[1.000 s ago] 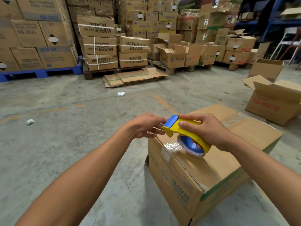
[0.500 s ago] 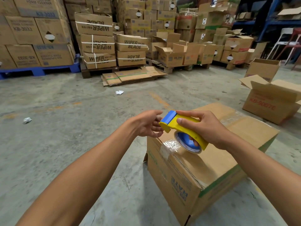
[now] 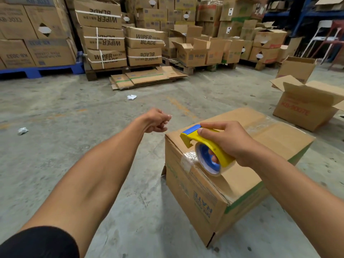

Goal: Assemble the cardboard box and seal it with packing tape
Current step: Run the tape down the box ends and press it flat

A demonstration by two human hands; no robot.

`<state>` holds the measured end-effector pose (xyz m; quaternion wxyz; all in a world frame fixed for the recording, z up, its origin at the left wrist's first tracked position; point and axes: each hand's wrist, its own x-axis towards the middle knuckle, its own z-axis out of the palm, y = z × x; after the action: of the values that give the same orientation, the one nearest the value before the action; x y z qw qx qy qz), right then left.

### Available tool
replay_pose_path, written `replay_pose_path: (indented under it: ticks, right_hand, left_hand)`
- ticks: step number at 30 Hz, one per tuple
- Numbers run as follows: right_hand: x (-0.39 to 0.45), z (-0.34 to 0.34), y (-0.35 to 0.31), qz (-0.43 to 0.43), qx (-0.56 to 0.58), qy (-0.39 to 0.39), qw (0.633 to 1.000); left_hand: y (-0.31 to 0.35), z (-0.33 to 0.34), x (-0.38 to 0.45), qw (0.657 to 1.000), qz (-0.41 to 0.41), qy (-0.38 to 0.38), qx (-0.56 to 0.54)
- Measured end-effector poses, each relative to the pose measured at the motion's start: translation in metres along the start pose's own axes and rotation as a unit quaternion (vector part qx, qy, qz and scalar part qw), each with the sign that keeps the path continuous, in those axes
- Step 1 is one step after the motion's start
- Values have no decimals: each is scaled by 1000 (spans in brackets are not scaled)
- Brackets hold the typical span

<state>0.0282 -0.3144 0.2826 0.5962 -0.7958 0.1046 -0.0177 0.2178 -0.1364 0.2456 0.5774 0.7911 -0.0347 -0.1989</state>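
Cardboard box (image 3: 219,190) sits on the concrete floor (image 3: 74,112) right in front of you, low and slightly right, flaps closed, one near corner pointing at you. Clear tape already runs along the top seam toward the far end, and a crinkled patch of it laps over the near top edge and down the side face. So you look to be in the sealing step, assembly done, with this strip apparently at its finish at the near edge. Your right hand (image 3: 230,144) is wrapped around the yellow tape dispenser (image 3: 208,144), fingers threaded through the blue core, index finger stretched forward onto the blue tab at the cutter end. The tape roll (image 3: 208,162) rests on the box top just behind the crinkled patch. Your left hand (image 3: 156,121) is off the box, up and to the left over the floor, fingers loosely curled, thumb and forefinger pinched; whether anything is between them is too small to tell. It touches neither box nor dispenser. I can't tell whether the tape is already cut from the roll. Next move likely: check the strip is severed, press the loose end flat against the side face with your free hand, then lift the dispenser clear. Beyond: stacked cartons on pallets, flattened cardboard (image 3: 147,77), an open box (image 3: 307,108) to the right, crumpled paper scraps (image 3: 131,97).
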Motion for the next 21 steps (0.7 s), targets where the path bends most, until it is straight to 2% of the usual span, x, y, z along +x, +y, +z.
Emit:
replay_pose_path:
  ticks: [3,11,21]
  right_hand:
    - [-7,2,6,12,-3,-5,1000]
    - [-4,19,8,42,-52,-15,998]
    - [-6,22,4,59,-65,-27,996]
  left_hand:
    - [-8,-17,8,1000,-12,8,10]
    - [-43,-28,17,998,-45,-33,-2]
    - [-55,-5,22,995,-93,-24,23]
